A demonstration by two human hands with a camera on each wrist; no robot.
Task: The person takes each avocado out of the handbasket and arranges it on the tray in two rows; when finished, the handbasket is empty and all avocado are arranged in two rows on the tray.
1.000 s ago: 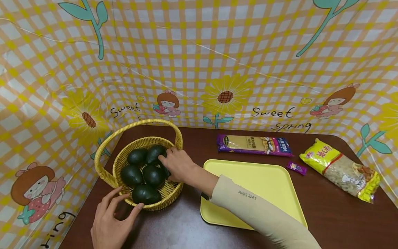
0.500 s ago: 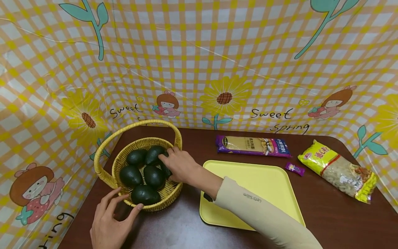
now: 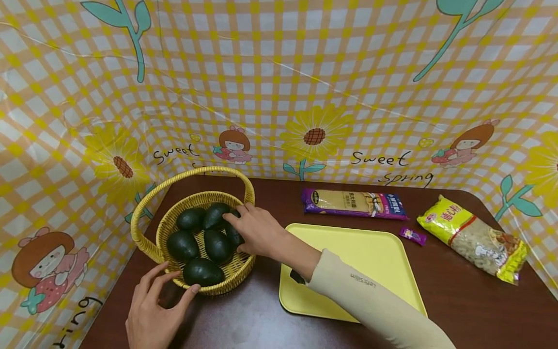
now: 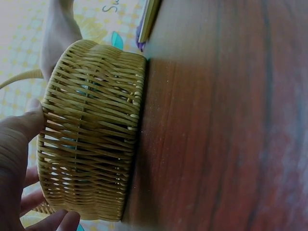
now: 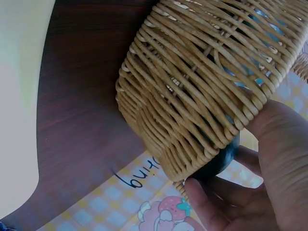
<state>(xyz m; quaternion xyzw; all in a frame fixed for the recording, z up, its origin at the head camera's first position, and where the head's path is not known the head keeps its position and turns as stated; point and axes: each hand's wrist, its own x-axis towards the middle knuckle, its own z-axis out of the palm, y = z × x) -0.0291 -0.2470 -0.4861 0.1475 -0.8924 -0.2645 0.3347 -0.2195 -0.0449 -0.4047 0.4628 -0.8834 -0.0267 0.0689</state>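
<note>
A yellow wicker basket [image 3: 239, 281] with a tall handle holds several dark green avocados [image 3: 203, 273]. My right hand [image 3: 260, 233] reaches over its right rim and grips an avocado [image 3: 234, 235] there, partly covered by the fingers. From the right wrist view, the dark avocado [image 5: 219, 163] shows between thumb and fingers, just above the rim. My left hand [image 3: 152, 304] rests at the front left of the basket with thumb and fingers spread along the rim. In the left wrist view, its thumb touches the rim of the basket [image 4: 91, 134] and the other fingertips lie lower along it.
A yellow tray [image 3: 370, 252] lies right of the basket, under my right forearm. Behind it is a purple pasta pack [image 3: 348, 203]; a small purple packet [image 3: 413, 236] and a yellow macaroni bag [image 3: 475, 240] lie to the right. A checked cloth [image 3: 279, 97] hangs around the table.
My right hand has shifted slightly, showing more of the gripped avocado, and the right forearm has moved a little to the right. The left hand stays at the rim.
</note>
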